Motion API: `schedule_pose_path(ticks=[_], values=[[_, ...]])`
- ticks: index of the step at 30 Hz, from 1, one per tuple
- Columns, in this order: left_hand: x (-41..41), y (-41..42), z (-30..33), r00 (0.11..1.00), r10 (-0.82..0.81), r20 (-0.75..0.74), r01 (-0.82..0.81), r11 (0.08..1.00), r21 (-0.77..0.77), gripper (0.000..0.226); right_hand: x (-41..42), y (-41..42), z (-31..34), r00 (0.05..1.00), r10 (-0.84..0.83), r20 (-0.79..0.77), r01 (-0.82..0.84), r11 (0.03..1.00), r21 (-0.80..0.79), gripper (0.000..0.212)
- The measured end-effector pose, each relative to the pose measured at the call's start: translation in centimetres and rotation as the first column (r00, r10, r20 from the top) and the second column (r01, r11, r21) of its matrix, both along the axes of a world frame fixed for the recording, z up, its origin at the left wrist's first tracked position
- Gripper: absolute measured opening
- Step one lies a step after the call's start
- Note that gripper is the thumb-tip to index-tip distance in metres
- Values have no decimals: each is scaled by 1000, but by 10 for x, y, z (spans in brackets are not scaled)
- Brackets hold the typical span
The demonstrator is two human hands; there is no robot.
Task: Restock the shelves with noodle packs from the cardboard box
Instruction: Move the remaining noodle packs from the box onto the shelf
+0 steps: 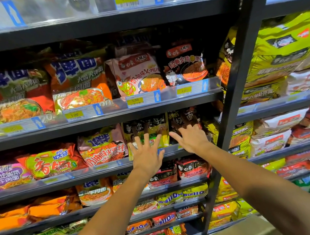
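The black shelving unit [100, 122] fills the view, every tier stocked with noodle packs. On the middle shelf [91, 175] a yellow-and-black noodle pack [144, 127] and a black noodle pack [184, 118] stand upright, side by side. The left hand [147, 153], fingers spread, presses flat on the yellow one; the right hand [191, 139], also spread, lies on the black one directly ahead of it. The cardboard box cannot be identified here.
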State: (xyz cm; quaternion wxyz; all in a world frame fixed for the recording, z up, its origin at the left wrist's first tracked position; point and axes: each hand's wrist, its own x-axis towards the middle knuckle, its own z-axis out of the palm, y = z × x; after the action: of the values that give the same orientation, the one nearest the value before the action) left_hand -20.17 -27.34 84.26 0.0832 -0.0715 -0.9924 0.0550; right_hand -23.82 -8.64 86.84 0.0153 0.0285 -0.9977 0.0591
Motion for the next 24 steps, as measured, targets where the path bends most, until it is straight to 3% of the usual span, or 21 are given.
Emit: schedule_pose_path(ticks=[3, 11, 16, 18, 21, 24], values=[[2, 4, 2, 1000, 18, 21, -19, 1000, 16, 65, 4, 2, 6, 999, 28, 27, -28, 1000, -2, 72], [5, 21, 14, 992, 80, 95, -89, 991, 104, 66, 38, 32, -9, 987, 134, -89, -140, 988, -64, 63], [8, 24, 14, 992, 60, 110, -79, 980, 183, 65, 60, 50, 1, 960, 235, -154, -257, 956, -139, 76], [15, 21, 22, 995, 37, 88, -53, 982, 180, 65, 67, 55, 11, 932, 294, -211, -332, 928, -171, 61], [35, 11, 41, 994, -105, -21, 107, 976, 188, 61, 79, 58, 35, 865, 342, -368, -428, 885, -184, 50], [54, 0, 76, 863, -330, -381, 413, 896, 160, 46, 88, 60, 71, 736, 336, -588, -524, 832, -181, 44]])
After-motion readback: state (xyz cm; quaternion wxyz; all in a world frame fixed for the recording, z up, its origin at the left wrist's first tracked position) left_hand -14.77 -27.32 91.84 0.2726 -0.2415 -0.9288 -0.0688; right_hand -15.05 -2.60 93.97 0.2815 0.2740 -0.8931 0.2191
